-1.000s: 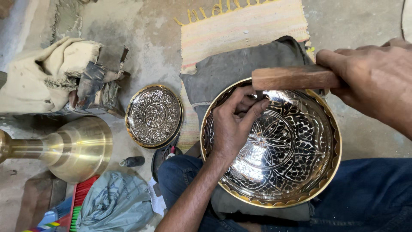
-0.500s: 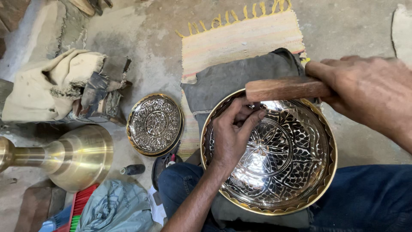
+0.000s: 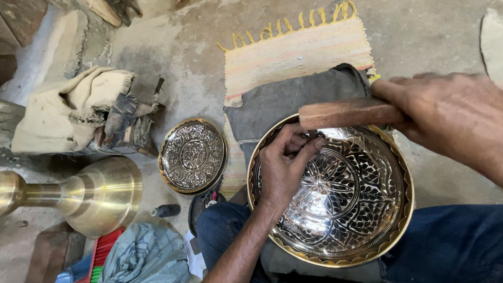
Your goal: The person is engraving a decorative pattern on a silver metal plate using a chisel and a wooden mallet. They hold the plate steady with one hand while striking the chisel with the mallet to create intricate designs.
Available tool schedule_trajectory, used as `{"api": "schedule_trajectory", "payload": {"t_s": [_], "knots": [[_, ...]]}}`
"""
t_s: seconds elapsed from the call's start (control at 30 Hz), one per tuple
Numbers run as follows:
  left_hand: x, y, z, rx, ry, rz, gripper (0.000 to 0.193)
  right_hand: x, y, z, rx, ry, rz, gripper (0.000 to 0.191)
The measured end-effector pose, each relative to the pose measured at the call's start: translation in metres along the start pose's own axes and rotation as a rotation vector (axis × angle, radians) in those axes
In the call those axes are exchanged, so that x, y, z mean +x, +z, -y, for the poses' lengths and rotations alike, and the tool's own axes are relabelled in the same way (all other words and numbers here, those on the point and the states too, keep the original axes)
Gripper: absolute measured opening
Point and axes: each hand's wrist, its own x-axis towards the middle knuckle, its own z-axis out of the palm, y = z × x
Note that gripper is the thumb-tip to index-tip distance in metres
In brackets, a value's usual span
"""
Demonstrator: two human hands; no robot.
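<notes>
**Engraved brass bowl on lap, both hands at its upper rim**

Concrete floor [image 3: 173,63], grey and stained, seen from above. Person sits on it, blue trouser legs at bottom of view.

- Big brass bowl [image 3: 346,209] rests on the lap over a grey cloth [image 3: 283,99]. Inside is dark with a shiny floral pattern, rim is gold.
- Left hand [image 3: 283,167] reaches into the bowl from below, fingers pinched together at the upper left inner wall. Something small may be between the fingertips; cannot tell what.
- Right hand [image 3: 450,118] comes in from the right, closed around a wooden handle [image 3: 348,112]. Handle lies roughly level across the bowl's top rim, its free end just above the left fingertips. Tool head not visible.
- Striped mat [image 3: 298,52] with yellow fringe lies beyond the grey cloth.
- Small engraved brass plate [image 3: 193,155] sits on the floor just left of the bowl, apart from it.
- Plain brass stand [image 3: 89,196], flared, lies on its side further left.
- Beige cloth bundle [image 3: 68,112] with dark scraps sits above the stand.
- Small dark bottle [image 3: 166,210] lies between the stand and the person's knee.
- Crumpled grey plastic bag [image 3: 144,254] and a red brush [image 3: 105,251] at bottom left.
</notes>
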Motion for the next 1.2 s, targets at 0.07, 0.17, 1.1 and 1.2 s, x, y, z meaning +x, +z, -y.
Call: {"api": "schedule_trajectory", "payload": {"t_s": [0.07,0.17,1.1,1.2], "knots": [[0.000,0.000,0.000,-0.032,-0.012,-0.006,0.028,0.000,0.001,0.000,0.158,0.121,0.141,0.036],[-0.001,0.000,0.000,-0.011,-0.013,0.000,0.026,0.000,0.002,-0.001,0.069,0.105,0.180,0.036],[-0.001,0.000,-0.005,0.015,0.002,-0.005,0.024,0.005,0.007,-0.007,-0.061,0.037,0.234,0.030],[-0.003,0.000,-0.006,0.050,-0.002,-0.010,0.026,0.001,0.005,-0.005,-0.010,0.026,0.003,0.037]]}}
